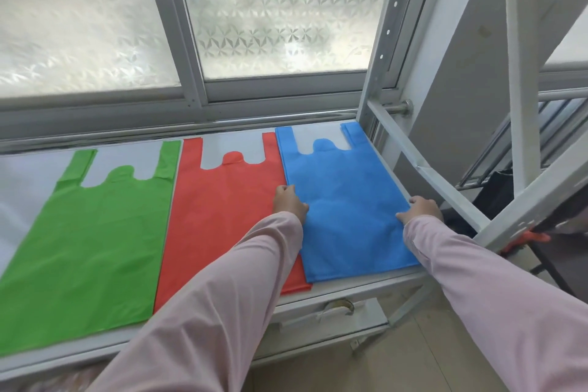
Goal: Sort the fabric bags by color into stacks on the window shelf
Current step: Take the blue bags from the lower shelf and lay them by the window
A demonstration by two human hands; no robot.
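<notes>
Three fabric bags lie flat in a row on the white window shelf (28, 188), handles pointing toward the frosted window (270, 9): a green bag (95, 232) at left, a red bag (222, 216) in the middle and a blue bag (346, 200) at right. The green and red bags lie edge to edge, while the blue bag's left side overlaps the red bag's right margin, and its right side runs along the shelf's end.

A person in pale pink sleeves (222, 296) reaches in from below with both arms, one to each side of the blue bag at about mid-height. The left grip (290, 202) sits knuckles-up on the bag's left edge, right where blue meets red, its fingers curled down onto the fabric; whether any cloth is caught between them cannot be told. The right grip (423, 208) is at the opposite edge, thumb laid on top of the blue fabric and fingers bent over the bag's side at the end of the shelf, pinching that edge. The bag lies spread smooth between the two, touching both.

A white metal brace (410, 149) slants past the shelf's right end, and a curved metal handle (339, 307) shows on the frame under the front rim
</notes>
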